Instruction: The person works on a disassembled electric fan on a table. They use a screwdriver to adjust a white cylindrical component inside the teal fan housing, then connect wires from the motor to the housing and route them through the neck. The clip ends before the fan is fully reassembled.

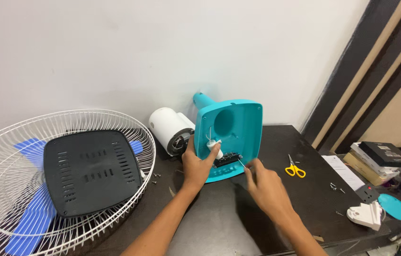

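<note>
A turquoise fan base (238,123) stands tipped on its edge on the dark table (219,223), hollow underside toward me. My left hand (198,163) grips its left edge, the thumb pressing a small white cylindrical part (213,144) inside. A black switch block (228,159) sits low in the base. My right hand (264,185) pinches a thin metal tool (241,163) whose tip points at that block.
A white wire fan guard (44,189) with blue blades and a black base plate (91,170) on top lies at left. A white motor housing (169,129) rests behind the base. Yellow scissors (295,168), loose screws (155,176), a white bracket (366,214) and boxes (380,156) lie at right.
</note>
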